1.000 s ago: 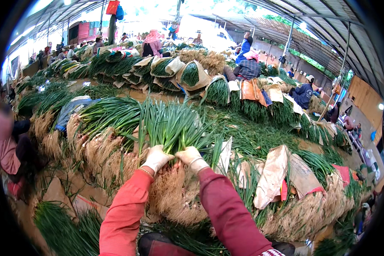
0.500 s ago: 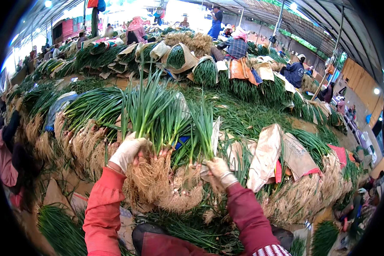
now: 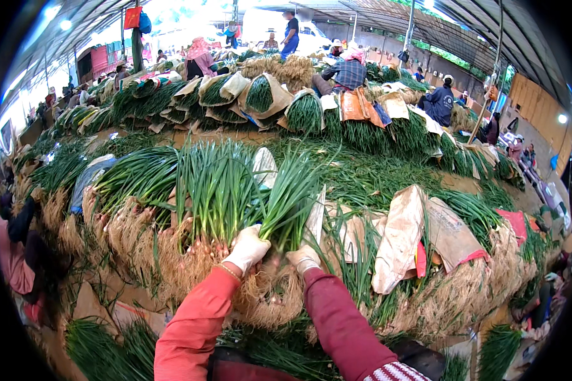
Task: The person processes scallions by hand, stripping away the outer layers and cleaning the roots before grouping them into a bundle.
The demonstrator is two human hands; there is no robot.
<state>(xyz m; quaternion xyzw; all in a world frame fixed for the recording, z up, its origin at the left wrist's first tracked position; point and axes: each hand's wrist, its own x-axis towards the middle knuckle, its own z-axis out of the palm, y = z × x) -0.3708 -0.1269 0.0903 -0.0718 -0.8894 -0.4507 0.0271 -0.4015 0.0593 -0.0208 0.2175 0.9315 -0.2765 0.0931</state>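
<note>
My left hand (image 3: pixel 248 247), in a pale glove, is closed on the lower stems of a bunch of scallions (image 3: pixel 287 193), whose green leaves fan up and away to the right. Close beside it, my gloved right hand (image 3: pixel 304 259) is closed at the base of scallion stems; its fingertips are partly hidden. Shaggy tan roots (image 3: pixel 270 298) hang below both hands. Left of them stands a thick row of upright scallions (image 3: pixel 213 190) with pinkish-white bases.
Brown paper sheets (image 3: pixel 397 238) cover scallions on the right, their roots hanging toward me. More scallions (image 3: pixel 136 174) lie to the left. Loose leaves (image 3: pixel 375 171) cover the ground beyond. Wrapped bundles (image 3: pixel 305 113) form a long pile farther back, with several people around it.
My left hand has moved right and down from the left part of the row, up to my right hand. My right hand has shifted slightly left. The view has shifted a little.
</note>
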